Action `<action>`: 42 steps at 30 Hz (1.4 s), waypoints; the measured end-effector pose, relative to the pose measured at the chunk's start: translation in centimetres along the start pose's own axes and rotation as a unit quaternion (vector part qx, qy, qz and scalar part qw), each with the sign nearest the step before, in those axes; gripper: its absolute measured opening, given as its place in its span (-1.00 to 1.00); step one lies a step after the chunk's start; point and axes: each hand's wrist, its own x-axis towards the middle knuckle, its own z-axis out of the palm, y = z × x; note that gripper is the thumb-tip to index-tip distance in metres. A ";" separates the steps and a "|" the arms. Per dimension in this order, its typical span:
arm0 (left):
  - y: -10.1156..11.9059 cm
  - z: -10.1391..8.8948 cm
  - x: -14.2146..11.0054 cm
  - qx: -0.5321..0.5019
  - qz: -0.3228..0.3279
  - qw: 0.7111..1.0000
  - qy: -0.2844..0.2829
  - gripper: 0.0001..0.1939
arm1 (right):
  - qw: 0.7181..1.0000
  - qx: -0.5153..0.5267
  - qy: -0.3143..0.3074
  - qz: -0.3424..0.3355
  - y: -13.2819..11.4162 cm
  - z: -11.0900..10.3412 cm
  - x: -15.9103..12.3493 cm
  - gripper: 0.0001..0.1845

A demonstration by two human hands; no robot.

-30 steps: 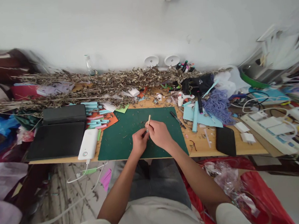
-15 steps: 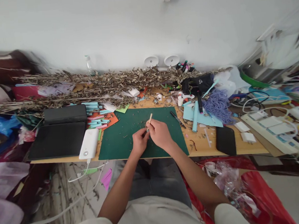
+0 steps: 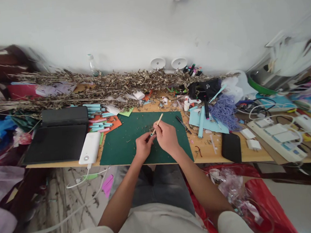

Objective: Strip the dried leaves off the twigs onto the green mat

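Over the green cutting mat (image 3: pixel 117 141), my right hand (image 3: pixel 167 136) is closed around a thin wooden stick (image 3: pixel 160 118). The stick slants down to the left, its lower end at the fingertips of my left hand (image 3: pixel 144 146). Those fingers pinch a small light-blue paper tube (image 3: pixel 152 134), mostly hidden by the fingers; only its end shows. Whether the stick is inside the tube I cannot tell. Dry plant crumbs (image 3: pixel 145 128) lie on the mat just beyond my hands.
Dried plant stems (image 3: pixel 131 81) stretch along the back. To the left are rolled paper tubes (image 3: pixel 98 127), a white power bank (image 3: pixel 90 148) and a black tablet case (image 3: pixel 58 144). On the right lie a pen (image 3: pixel 183 124), purple yarn (image 3: pixel 223 113), a phone (image 3: pixel 231 147) and a power strip (image 3: pixel 277 139).
The stick now shows more of its length above my right hand and leans further right. Both hands stay close together over the mat. The whole view has shifted slightly.
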 end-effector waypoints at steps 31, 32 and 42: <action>0.4 0.1 -0.1 0.027 0.017 0.999 0.015 -0.74 | 0.992 -0.122 -0.028 -0.003 6.3 1.8 -2.8 -0.77; 0.3 0.2 -0.1 0.026 0.020 0.999 0.016 -0.74 | 0.994 -0.111 -0.024 -0.003 6.4 2.0 -2.8 -0.76; 0.3 0.3 -0.1 0.018 0.033 0.999 0.014 -0.72 | 0.996 0.046 0.081 0.019 5.5 2.1 -3.6 -0.81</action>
